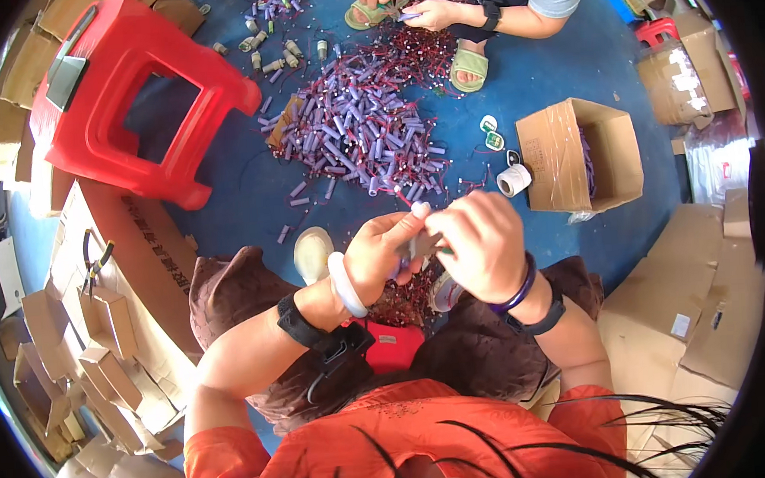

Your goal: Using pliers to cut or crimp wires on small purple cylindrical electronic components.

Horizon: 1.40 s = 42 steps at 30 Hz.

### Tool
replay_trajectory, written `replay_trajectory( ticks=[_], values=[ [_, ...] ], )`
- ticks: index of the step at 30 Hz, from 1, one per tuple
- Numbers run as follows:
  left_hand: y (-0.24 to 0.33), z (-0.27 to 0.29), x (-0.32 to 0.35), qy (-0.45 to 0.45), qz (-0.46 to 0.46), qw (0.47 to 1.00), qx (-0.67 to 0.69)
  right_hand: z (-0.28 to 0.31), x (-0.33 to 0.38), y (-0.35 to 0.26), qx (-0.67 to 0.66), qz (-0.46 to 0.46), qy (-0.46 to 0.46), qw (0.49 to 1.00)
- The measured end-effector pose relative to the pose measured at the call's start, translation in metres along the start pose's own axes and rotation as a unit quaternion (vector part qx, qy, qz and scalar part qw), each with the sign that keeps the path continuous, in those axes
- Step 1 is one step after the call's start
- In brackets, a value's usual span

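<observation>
**Hands at work over a heap of purple cells**

A blue floor [232,178] carries a red plastic stool [133,96] at upper left and an open cardboard box [568,156] at right. Between them spreads a pile of purple cylindrical cells [360,132] tangled with red wires. Beyond the pile, a second person's hands [405,8] hold another piece. A roll of white tape [513,180] lies just beside the box. Over the lap, the left hand [383,252] and right hand [478,243] meet, both closed around a single purple cell [420,237], its white end showing above the fingers.
</observation>
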<state>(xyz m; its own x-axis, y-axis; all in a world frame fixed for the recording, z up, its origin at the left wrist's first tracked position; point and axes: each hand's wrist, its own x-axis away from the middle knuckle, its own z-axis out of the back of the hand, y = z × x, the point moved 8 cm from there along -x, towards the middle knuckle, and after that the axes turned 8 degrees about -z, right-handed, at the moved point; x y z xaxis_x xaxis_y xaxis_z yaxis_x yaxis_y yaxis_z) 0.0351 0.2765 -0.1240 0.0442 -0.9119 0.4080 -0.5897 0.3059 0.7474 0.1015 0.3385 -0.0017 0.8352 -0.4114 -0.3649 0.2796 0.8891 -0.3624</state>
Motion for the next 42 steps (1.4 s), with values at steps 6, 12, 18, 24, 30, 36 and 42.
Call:
replay_trajectory(
  ticks=[6,12,18,24,30,36,42],
  values=[
    [-0.003,0.008,-0.007,0.074,0.043,0.995,-0.045,-0.008,0.015,-0.002,0.013,0.034,0.001,0.999],
    [0.013,0.013,-0.004,0.102,-0.014,0.988,-0.112,-0.014,0.022,0.032,-0.119,-0.102,-0.127,0.979],
    [0.032,0.004,-0.004,0.041,-0.162,0.933,-0.319,-0.013,0.027,0.067,-0.045,-0.152,-0.16,0.974],
    [0.044,-0.005,-0.004,-0.002,-0.247,0.85,-0.464,-0.024,0.035,0.076,-0.056,-0.179,-0.211,0.959],
    [0.043,-0.008,-0.001,-0.016,-0.273,0.832,-0.483,-0.03,0.036,0.078,-0.042,-0.186,-0.219,0.957],
    [0.045,-0.011,0.0,-0.016,-0.304,0.782,-0.544,-0.04,0.039,0.078,-0.059,-0.181,-0.234,0.954],
    [0.044,-0.014,0.002,-0.03,-0.306,0.744,-0.593,-0.046,0.041,0.08,-0.094,-0.19,-0.252,0.944]
  ],
)
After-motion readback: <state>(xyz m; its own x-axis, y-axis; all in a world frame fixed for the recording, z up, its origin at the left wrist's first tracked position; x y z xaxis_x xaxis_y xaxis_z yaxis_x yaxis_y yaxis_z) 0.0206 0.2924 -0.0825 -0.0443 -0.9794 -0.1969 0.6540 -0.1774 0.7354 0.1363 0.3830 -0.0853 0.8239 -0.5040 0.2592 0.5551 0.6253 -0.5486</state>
